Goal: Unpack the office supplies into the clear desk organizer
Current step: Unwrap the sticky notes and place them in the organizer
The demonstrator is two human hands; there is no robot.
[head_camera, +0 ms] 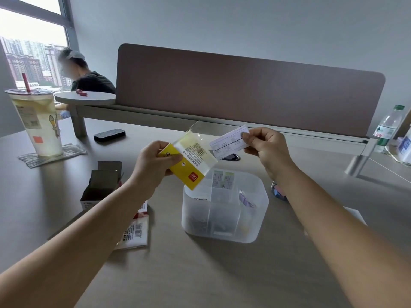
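My left hand (155,162) grips a yellow and clear plastic package (191,161), held tilted above the left rim of the clear desk organizer (224,223). Its top flap stands open. My right hand (264,144) pinches a small white printed card (229,142) in the air, to the right of the package and above the organizer's back. The organizer has several compartments. They hold paper clips at the left, white and green labels at the back and a purple item at the right.
An open dark cardboard box (101,187) and a flat red and white wrapper (134,230) lie left of the organizer. A drink cup (37,121) stands far left, a black eraser (109,134) behind, a water bottle (388,127) far right. A person sits beyond the brown divider (244,85).
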